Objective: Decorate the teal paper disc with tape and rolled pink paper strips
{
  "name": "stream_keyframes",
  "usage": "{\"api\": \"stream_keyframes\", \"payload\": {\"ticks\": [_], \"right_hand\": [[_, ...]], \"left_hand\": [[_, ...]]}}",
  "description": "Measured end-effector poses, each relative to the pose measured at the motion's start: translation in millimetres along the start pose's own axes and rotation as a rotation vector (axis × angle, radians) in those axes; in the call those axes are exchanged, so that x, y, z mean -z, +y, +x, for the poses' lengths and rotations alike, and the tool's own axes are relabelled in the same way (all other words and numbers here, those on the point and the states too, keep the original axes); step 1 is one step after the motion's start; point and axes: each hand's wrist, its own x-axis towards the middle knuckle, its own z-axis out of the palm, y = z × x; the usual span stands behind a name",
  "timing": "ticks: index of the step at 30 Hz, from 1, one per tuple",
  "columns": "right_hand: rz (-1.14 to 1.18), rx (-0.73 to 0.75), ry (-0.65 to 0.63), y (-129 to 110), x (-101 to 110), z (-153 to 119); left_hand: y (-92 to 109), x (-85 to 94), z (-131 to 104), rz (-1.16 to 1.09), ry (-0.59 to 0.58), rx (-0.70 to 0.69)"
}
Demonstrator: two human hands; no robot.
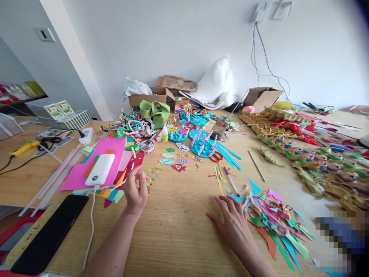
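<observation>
My left hand (136, 190) is raised over the table beside small round paper dots (154, 171), its fingers curled together; whether something small is between them I cannot make out. My right hand (229, 215) rests palm down on the wood with its fingers spread, holding nothing, beside a pile of colourful paper scraps (276, 219). Just beyond its fingertips are a pen (231, 181) and thin paper strips (219, 179). Decorated paper fish (178, 167) lie past the hands, in front of a blue disc (203, 144) with pink twisted stems. A glue bottle (165, 133) stands upright near them.
On the left are a white power bank (100, 169) with a cable on pink sheets (111, 146), and a black phone (50, 234). Painted egg-carton pieces (314, 157) cover the right. Red scissors (216, 156), a glass jar (221, 125) and cardboard boxes (261, 100) sit farther back.
</observation>
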Motion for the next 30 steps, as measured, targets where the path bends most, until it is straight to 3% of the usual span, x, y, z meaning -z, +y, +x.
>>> {"api": "stream_keyframes", "payload": {"ticks": [5,13,20,23,25,30], "right_hand": [[-0.004,-0.036,0.008,0.3,1.5,5.5],[0.110,0.045,0.009,2.3,11.7,-1.6],[0.139,-0.032,0.017,1.9,13.7,4.6],[0.246,-0.122,-0.020,-0.8,19.7,23.7],[0.365,-0.214,-0.121,-4.8,24.8,43.6],[0.533,-0.322,-0.242,-21.2,29.4,112.1]], "left_hand": [[-1.4,-1.1,-3.1,0.008,-0.025,0.000],[-1.0,-4.8,-5.9,0.045,-0.055,0.010],[-4.1,-5.9,-6.6,0.072,-0.065,-0.031],[-5.7,-6.8,-7.2,0.094,-0.070,-0.084],[-5.4,-7.4,-7.3,0.135,-0.078,-0.135],[-2.4,-8.4,-7.5,0.193,-0.134,-0.247]]}}
